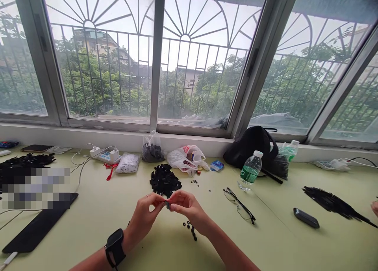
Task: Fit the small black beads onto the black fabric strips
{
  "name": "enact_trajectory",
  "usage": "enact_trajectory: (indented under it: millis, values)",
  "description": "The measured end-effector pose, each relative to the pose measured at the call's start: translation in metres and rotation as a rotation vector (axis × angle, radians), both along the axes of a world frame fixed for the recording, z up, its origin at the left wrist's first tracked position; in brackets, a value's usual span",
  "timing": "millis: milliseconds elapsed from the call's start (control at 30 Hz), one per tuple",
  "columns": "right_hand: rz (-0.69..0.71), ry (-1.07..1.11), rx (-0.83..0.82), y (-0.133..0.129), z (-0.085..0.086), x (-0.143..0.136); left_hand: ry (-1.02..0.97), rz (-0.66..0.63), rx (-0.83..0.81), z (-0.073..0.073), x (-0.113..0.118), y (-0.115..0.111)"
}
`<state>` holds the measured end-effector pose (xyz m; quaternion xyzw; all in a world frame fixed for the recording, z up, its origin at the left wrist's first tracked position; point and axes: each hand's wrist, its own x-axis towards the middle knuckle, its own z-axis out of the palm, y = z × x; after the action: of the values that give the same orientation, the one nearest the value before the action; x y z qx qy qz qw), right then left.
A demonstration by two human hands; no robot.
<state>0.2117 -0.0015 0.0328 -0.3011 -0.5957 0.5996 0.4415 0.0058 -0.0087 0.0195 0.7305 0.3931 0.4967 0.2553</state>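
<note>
Sliding windows (157, 66) run along the far side, behind a pale green table (283, 243). A black bag (246, 145) sits far right of centre, and a white plastic carrier bag (184, 160) lies left of it. Nearer me, the left hand (144, 212) and right hand (190, 208) meet, each with thumb and fingers pinched narrow on one small dark piece (168, 205), held up just in front of a heap of black strips (163, 179). A green-labelled water bottle (250, 170) stands to the right, with eyeglasses (244, 208) lying nearer. Smallest are the black discs (193, 233) scattered on the table just left of the right wrist.
</note>
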Motion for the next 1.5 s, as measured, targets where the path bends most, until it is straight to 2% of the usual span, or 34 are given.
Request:
enact_trajectory:
  millis: [367, 833, 1067, 1500]
  values:
    - [0.019, 0.000, 0.001, -0.0018, 0.0017, 0.0008, -0.019, -0.102, -0.084, 0.0020, 0.0024, -0.0003]
    - [0.021, 0.047, -0.019, 0.0028, -0.0041, 0.0016, -0.028, -0.069, -0.036, -0.0013, 0.0038, -0.0009]
    - [0.079, 0.097, -0.072, -0.0020, 0.0027, 0.0019, 0.034, -0.015, 0.010, -0.0020, -0.0004, 0.0005]
    - [0.057, 0.139, -0.112, -0.0026, 0.0048, 0.0019, 0.057, 0.013, 0.047, -0.0067, 0.0029, 0.0004]
